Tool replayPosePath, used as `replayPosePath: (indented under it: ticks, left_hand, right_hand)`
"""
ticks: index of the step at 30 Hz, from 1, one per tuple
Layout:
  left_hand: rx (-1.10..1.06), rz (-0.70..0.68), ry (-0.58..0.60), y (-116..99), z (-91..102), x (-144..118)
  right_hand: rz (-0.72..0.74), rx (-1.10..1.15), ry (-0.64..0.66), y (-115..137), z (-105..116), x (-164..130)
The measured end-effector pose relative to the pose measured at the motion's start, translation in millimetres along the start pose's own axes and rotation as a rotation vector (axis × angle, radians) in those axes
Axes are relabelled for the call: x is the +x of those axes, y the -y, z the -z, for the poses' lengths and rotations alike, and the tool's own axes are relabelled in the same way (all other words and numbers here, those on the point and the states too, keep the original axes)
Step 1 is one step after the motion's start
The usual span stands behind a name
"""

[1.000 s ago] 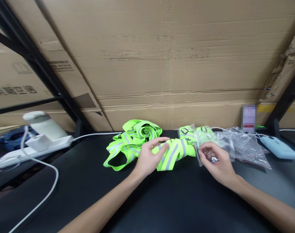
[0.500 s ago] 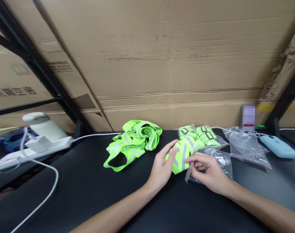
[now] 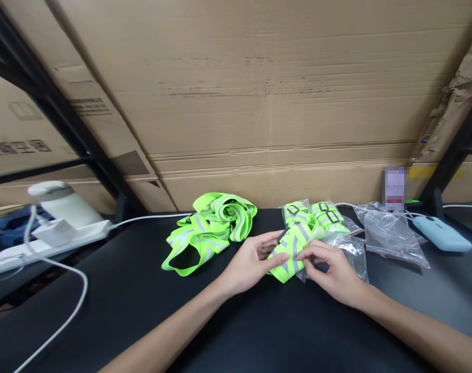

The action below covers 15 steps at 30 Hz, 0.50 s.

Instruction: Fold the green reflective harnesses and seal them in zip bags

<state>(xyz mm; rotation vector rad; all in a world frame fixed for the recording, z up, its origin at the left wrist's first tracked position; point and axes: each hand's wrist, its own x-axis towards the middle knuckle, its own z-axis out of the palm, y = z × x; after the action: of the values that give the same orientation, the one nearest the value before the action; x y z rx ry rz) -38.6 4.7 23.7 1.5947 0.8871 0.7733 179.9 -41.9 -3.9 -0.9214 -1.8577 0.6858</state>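
Between my hands is a bundle of neon green reflective strap (image 3: 294, 248) with grey stripes and a dark buckle partly showing at its left. My left hand (image 3: 255, 260) grips its left side, thumb on top and fingers behind. At its right edge my right hand (image 3: 329, 267) pinches the strap with curled fingers. Underneath and to the right lies a clear plastic bag (image 3: 352, 254). Just behind sit two bagged folded straps, one on the left (image 3: 294, 208) and one on the right (image 3: 329, 215), with black buckles on top.
A loose heap of green reflective strap (image 3: 208, 228) lies left on the black table (image 3: 135, 311). Clear bags (image 3: 395, 233) and a light blue power bank (image 3: 441, 233) are at right. A white power strip (image 3: 80, 235), cable and bottle (image 3: 69, 202) stand left. Cardboard (image 3: 259, 103) closes off the back.
My left hand has shifted lower on the bundle, its thumb now lying across the front. The bundle has turned slightly, and a dark buckle shows at its left. My right hand stays at the right edge.
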Motion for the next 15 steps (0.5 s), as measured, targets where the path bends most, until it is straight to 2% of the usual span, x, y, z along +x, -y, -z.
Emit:
replayPosePath:
  ticks: [2,8,10,15]
  left_hand:
    - [-0.041,-0.011,0.008,-3.1,-0.5,0.0]
    - [-0.033,-0.069,-0.103,-1.6,-6.9,-1.5]
    - [-0.007,-0.079,-0.146,-1.6,-5.0,-1.2]
    - [-0.042,-0.141,-0.297,-7.3,1.5,-0.3]
  right_hand:
    - [0.031,-0.065,0.023,2.5,0.8,-0.3]
    - [0.055,-0.097,0.025,7.5,0.0,-1.3]
    - [0.007,-0.036,-0.041,5.7,-1.0,-0.6]
    - [-0.233,0.272,-0.220,-4.3,-2.4,2.4]
